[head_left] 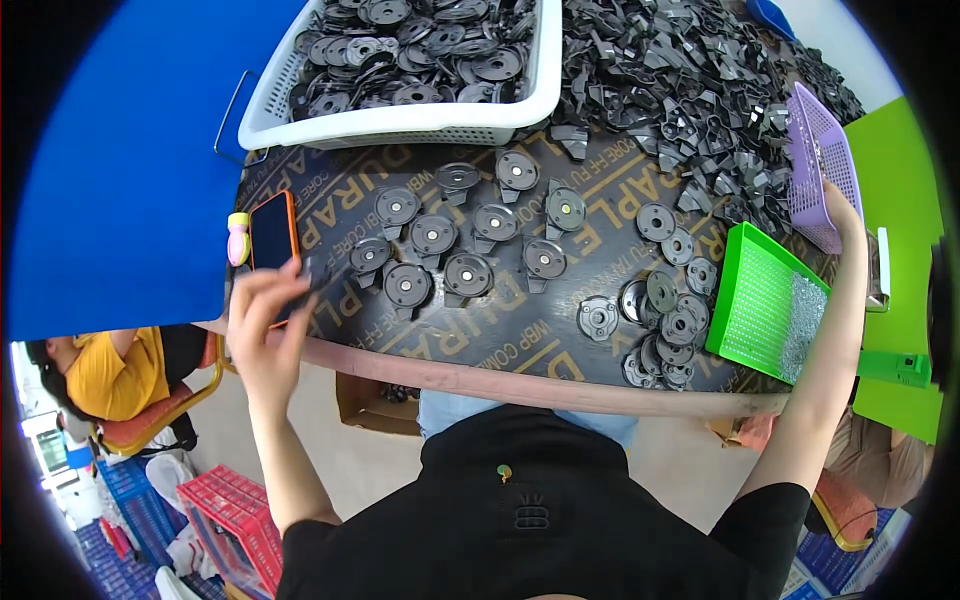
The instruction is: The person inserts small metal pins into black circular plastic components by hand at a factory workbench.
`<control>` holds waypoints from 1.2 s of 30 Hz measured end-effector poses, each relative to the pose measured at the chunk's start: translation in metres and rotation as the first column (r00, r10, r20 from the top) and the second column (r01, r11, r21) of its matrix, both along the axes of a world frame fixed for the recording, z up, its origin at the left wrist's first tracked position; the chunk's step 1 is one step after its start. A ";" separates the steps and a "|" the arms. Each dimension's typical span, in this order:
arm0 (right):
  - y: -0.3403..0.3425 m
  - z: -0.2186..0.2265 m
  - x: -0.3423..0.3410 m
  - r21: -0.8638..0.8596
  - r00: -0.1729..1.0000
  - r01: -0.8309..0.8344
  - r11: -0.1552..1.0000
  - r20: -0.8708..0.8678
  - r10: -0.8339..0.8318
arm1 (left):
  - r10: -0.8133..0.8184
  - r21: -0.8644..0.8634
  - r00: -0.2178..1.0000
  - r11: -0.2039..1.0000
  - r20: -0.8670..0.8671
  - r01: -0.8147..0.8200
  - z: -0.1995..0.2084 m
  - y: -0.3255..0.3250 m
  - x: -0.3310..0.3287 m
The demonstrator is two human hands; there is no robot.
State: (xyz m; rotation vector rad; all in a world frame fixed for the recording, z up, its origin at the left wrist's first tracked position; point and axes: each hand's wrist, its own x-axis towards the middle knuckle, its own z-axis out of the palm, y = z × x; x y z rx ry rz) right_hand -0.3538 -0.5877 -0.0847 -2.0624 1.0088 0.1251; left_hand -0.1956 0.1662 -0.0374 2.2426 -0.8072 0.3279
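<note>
Ten discs [433, 235] out, and work at both ends of the table [450, 374]!

Ten of them, black and round, tabs jutting from their rims, most with a pale dot dead centre, spread across the middle of the dark top. And the hands were out wide! Over on the left, the left hand [268, 325] hung blurred over the near end of the phone [272, 235], fingers bent and parted, thumb away from them; whether they pinched anything small, you couldn't tell. Right beside the phone stood a pink-and-yellow bottle [238, 240].

Far right, the right hand [843, 215] was at the near end of the purple basket [815, 160], fingers bent over its rim; the tips were mostly hidden, so no telling whether they pinched or spread. Below, the forearm crossed the edge of the green tray [745, 300], where small metal bits [803, 325] were banked along the right side. Just left of that tray, a cluster [683, 325] of loose round pieces, some overlapping! Up top, the white crate [400, 130] brimmed with more discs, and beside it sprawled a huge heap [680, 90] of angular black parts.
</note>
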 end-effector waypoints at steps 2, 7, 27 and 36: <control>0.031 0.006 0.010 -0.016 1.000 0.000 1.000 -0.004 0.000 | -0.039 0.123 0.998 0.992 0.059 0.032 -0.003 -0.016 0.027; 0.025 0.012 -0.001 -0.781 0.976 -0.205 0.590 -0.209 0.061 | -0.215 0.344 0.977 0.918 0.008 0.199 -0.013 -0.048 0.067; 0.067 0.029 0.002 -0.813 0.997 0.064 0.579 0.080 0.002 | -0.527 0.523 0.849 0.733 0.032 0.435 -0.026 -0.199 -0.094; 0.214 0.081 0.006 -0.273 0.712 0.176 0.946 0.698 0.069 | -0.488 -0.327 0.494 0.866 -0.719 0.379 0.000 -0.197 -0.078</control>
